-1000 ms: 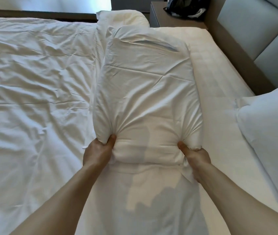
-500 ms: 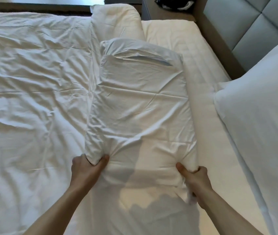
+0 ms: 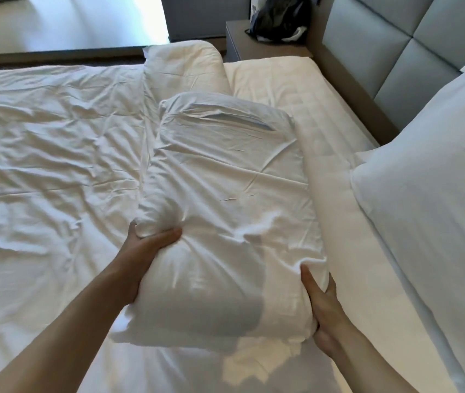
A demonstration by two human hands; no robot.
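A long white pillow [image 3: 220, 188] in a creased case lies lengthwise down the middle of the bed, its near end raised and bulging toward me. My left hand [image 3: 146, 251] grips its near-left corner, thumb laid across the top of the fabric. My right hand [image 3: 322, 313] grips the near-right corner, thumb on top and fingers wrapped round the side. The far end of the pillow rests on the bed.
A rumpled white duvet [image 3: 49, 171] covers the left of the bed. A second pillow [image 3: 185, 66] lies beyond the held one, a large third pillow [image 3: 435, 194] at the right. A padded headboard [image 3: 390, 52] and a nightstand with a dark bag [image 3: 279, 18] stand behind.
Both hands have lifted the near end of the pillow and drawn it toward me, so it bunches up. The view has shifted, showing more of the right pillow and headboard.
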